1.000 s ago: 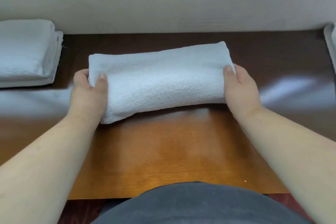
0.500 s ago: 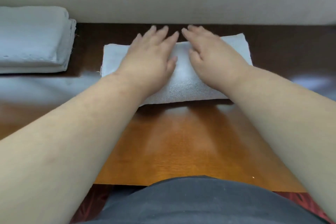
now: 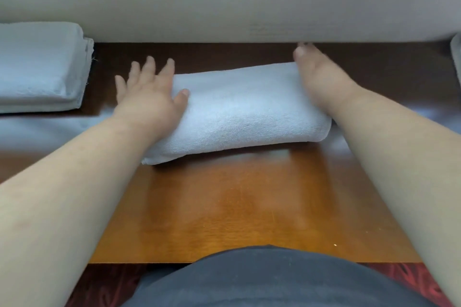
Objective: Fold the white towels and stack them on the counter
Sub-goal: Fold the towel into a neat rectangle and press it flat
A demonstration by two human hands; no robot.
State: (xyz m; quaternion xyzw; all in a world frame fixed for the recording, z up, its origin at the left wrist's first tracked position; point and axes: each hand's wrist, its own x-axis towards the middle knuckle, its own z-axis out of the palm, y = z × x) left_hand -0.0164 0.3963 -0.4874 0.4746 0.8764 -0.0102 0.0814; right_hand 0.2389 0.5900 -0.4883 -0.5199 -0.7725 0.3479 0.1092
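A folded white towel (image 3: 239, 109) lay across the middle of the wooden counter (image 3: 224, 207), its long side running left to right and its near edge rounded into a thick fold. The left hand (image 3: 149, 97) rested flat on the towel's left end, fingers straight and spread, thumb lying on the cloth — the fingertips reached past the far edge over the dark wood. The right hand (image 3: 321, 80) lay on the towel's right end, edge-on to the camera and blurred; its fingers looked extended toward the wall (image 3: 224, 2), with nothing curled round the cloth, though the blur made the far fingertips hard to read. Both forearms came in from the near corners of the view.

To the far left, a stack (image 3: 40, 67) of folded white towels sat on the counter against the wall, well apart from the towel under the hands. At the far right edge, a sliver of something pale (image 3: 457, 55) showed — too little to identify. A dark grey garment (image 3: 274, 279) filled the bottom centre.
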